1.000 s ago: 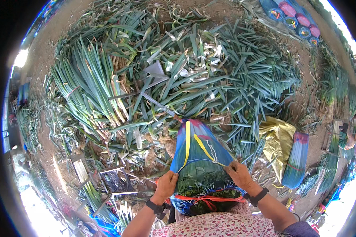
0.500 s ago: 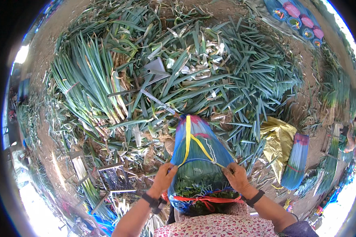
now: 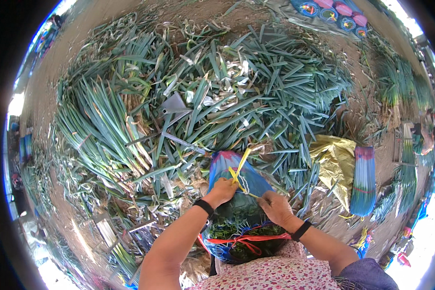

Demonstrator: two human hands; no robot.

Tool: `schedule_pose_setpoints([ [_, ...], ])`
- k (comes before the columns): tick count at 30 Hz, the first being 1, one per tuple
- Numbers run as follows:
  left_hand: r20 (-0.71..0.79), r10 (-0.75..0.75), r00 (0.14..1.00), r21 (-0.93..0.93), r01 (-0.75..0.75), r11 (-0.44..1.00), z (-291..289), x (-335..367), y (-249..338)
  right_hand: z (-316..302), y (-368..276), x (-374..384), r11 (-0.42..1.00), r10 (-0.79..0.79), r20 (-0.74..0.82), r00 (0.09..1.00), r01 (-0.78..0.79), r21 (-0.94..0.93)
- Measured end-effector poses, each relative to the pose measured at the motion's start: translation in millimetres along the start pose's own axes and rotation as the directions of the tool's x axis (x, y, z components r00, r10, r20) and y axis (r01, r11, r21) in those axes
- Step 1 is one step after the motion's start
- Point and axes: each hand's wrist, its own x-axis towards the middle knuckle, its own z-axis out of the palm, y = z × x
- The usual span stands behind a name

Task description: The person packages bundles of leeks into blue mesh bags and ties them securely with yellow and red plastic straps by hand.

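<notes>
Hands [image 3: 224, 190] closer, pinching flat ribbon [image 3: 243, 159] over bulging sack [image 3: 239, 212].

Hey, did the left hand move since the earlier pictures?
Yes. Judged against the grey metal plate, the left hand has moved up the picture and to the right, ending nearer to the plate.
</notes>
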Motion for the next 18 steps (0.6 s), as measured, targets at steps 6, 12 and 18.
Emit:
schedule_pose_setpoints([
  [6, -0.011, -0.174, 0.985, -0.376, 0.158, 0.913, -13, 6, 38, 0, 7, 1, 0.999, -0.027, -0.041, 0.999, 0.028, 0.036],
  [12, 0.023, -0.262, 0.965, -0.967, 0.088, 0.237, -40, -19, 62, -3, 7, 5, 0.997, -0.05, -0.021, 0.999, 0.051, 0.051],
  [18, -0.08, -0.167, 0.983, -0.946, -0.022, 0.323, -47, -33, 68, -2, 8, 7, 0.997, -0.056, -0.017, 0.998, 0.057, 0.043],
])
